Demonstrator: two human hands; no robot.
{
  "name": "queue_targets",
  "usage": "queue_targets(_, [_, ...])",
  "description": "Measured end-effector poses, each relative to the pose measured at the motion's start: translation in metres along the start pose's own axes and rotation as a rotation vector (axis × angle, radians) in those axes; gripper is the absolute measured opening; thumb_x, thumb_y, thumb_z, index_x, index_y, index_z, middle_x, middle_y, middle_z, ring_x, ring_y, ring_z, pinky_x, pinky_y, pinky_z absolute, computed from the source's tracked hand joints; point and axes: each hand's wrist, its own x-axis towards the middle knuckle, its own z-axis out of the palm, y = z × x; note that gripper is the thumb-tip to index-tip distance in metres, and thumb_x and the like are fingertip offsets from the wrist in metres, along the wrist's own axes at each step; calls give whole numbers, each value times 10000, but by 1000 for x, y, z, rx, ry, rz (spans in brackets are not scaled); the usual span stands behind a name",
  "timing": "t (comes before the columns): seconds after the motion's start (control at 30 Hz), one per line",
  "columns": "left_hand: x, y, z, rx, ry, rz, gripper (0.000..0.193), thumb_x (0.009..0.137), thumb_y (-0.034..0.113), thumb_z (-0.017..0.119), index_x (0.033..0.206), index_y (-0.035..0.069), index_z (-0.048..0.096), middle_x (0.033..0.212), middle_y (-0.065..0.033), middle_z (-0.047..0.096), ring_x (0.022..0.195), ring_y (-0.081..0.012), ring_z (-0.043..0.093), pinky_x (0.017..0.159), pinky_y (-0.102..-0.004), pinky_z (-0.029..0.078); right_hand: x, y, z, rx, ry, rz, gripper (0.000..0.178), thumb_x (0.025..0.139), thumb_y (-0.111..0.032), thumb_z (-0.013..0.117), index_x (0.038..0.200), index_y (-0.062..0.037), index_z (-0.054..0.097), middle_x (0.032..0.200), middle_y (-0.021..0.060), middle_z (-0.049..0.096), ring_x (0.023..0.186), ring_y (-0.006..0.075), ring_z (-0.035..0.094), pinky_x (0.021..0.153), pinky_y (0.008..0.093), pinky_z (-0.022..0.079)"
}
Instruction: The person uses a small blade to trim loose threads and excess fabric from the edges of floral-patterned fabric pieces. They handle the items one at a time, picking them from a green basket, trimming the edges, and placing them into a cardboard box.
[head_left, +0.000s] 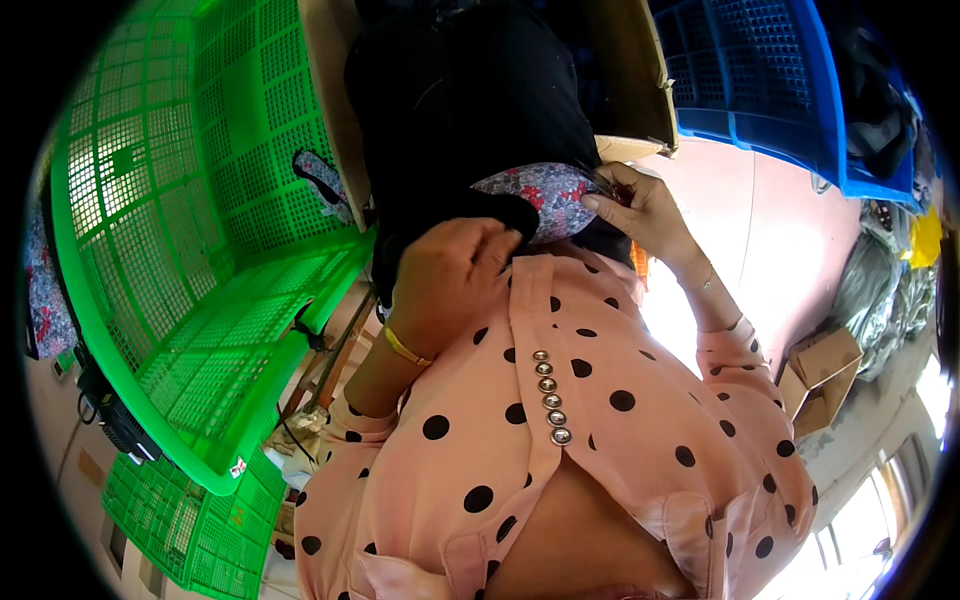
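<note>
A curved piece of floral cloth, grey with red and blue, lies across my lap over my black trousers. My right hand pinches its right end between thumb and fingers. Something dark and thin shows at those fingertips, too small to make out. My left hand, with a yellow band at the wrist, is curled near the cloth's left side, close to black fabric. Its fingertips are partly hidden, so what they grip cannot be made out.
On the left stands a large green plastic crate with a floral piece at its edge; another green crate is lower down. A cardboard box is beyond my knees. On the right are a blue crate, plastic bags and a small carton.
</note>
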Motion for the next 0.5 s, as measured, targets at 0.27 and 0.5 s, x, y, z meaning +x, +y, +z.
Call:
queue_targets(0.27, [23,44,4,47,-17,87,499,699,358,813,940,-18,591,875,-242,624,798,-400,591,807,-427,479,-12,-24,-2,194,103,-105,379,849,-207,729,1126,29,626,1002,168,670,880,170,646,807,281,510])
queue_targets(0.5, [57,36,18,349,469,393,522,590,406,826,792,22,536,804,-226,593,807,-424,563,781,-520,425,-8,-83,12,154,276,-255,179,899,-149,641,973,10,607,822,174,608,714,254,613,673,344,502])
